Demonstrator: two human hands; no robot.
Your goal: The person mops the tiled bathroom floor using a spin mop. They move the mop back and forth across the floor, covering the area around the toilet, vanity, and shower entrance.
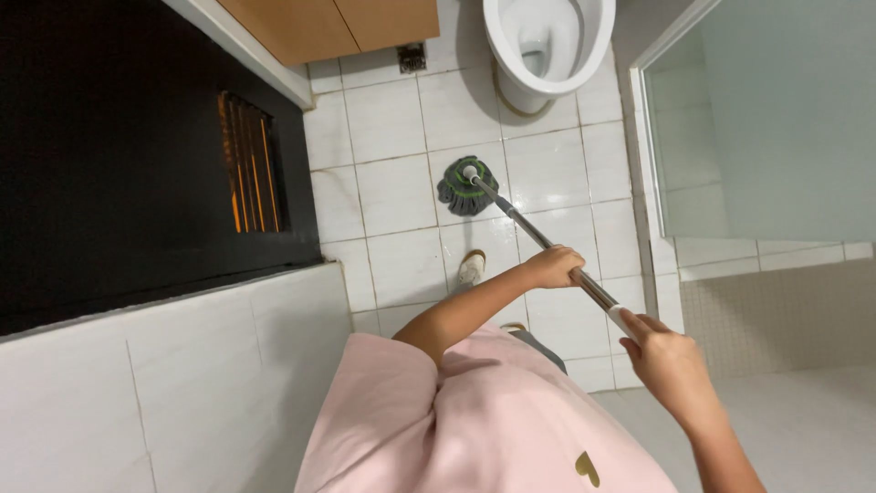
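At the far left a black door (pixel 137 155) stands over the white tiled floor (pixel 401 196). At centre the spin mop (pixel 467 185) presses its grey-green head on the tiles just below the toilet (pixel 547 41). The left hand (pixel 553 267) has its grip clenched mid-pole; the right hand (pixel 671 361) grasps the upper end

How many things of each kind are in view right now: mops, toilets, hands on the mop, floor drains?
Mop: 1
Toilet: 1
Hands on the mop handle: 2, left hand and right hand
Floor drain: 1
Total: 5
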